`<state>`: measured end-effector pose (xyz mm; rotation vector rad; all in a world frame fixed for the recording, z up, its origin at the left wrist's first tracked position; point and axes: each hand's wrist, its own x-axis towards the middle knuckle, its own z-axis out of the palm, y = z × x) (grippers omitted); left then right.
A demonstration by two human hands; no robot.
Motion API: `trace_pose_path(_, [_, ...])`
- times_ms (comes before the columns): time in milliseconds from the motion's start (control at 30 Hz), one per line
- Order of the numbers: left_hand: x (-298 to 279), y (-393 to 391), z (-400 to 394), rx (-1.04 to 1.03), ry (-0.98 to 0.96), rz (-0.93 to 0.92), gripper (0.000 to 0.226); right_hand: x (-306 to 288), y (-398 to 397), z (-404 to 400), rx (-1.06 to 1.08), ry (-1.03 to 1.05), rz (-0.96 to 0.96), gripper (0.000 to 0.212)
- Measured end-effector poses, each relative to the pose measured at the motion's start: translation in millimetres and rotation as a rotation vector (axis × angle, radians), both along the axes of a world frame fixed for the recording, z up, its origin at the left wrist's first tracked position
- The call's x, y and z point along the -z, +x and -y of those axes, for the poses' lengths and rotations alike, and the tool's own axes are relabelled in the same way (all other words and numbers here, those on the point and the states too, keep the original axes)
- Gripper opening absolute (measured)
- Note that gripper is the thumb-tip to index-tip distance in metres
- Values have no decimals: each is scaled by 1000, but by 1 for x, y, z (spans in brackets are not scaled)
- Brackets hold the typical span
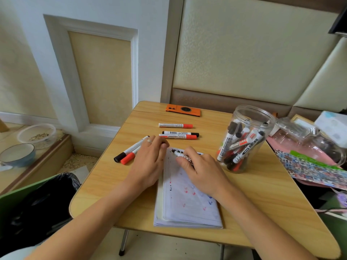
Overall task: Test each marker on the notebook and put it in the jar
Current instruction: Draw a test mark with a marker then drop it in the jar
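Note:
An open notebook (189, 201) with coloured scribbles lies on the wooden table (262, 194). My right hand (201, 169) grips a white marker (181, 155) with its tip on the top of the page, beside dark scribbles. My left hand (150, 162) rests flat on the notebook's left edge; whether it holds a cap is hidden. A clear plastic jar (246, 137) at the right holds several markers. Two markers (129, 152) lie left of my left hand. Three more markers (178, 133) lie behind the notebook.
An orange phone (183, 110) lies at the table's far edge. Clutter and a patterned sheet (311, 167) crowd the right side. A black-lined bin (43, 201) stands at lower left, bowls (17, 154) on the floor ledge beyond.

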<state>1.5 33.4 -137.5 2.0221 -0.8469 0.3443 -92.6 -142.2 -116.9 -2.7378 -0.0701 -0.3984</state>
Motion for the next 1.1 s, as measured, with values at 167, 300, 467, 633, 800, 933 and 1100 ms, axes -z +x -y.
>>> trace_pose_path(167, [-2, 15, 11, -10, 82, -21, 29, 1, -8, -11, 10, -138, -57, 27])
trace_pose_path(300, [-2, 30, 22, -18, 159, -36, 28, 1, -10, -15, 15, -166, -45, 25])
trace_pose_path(467, [1, 41, 27, 4, 260, -25, 29, 4, -7, -10, 81, 31, 8, 25])
trace_pose_path(633, [2, 37, 23, -1, 278, 2, 27, -4, -2, -7, 214, 438, 12, 32])
trace_pose_path(800, [-6, 16, 12, -18, 204, 8, 26, -5, 3, 1, 299, 772, -40, 26])
trace_pose_path(933, [-2, 1, 5, 85, 329, 45, 43, -15, 1, 1, 270, 977, 24, 31])
trace_pose_path(1100, [6, -2, -1, 140, 387, 33, 48, -25, -1, 10, 163, 1305, 50, 38])
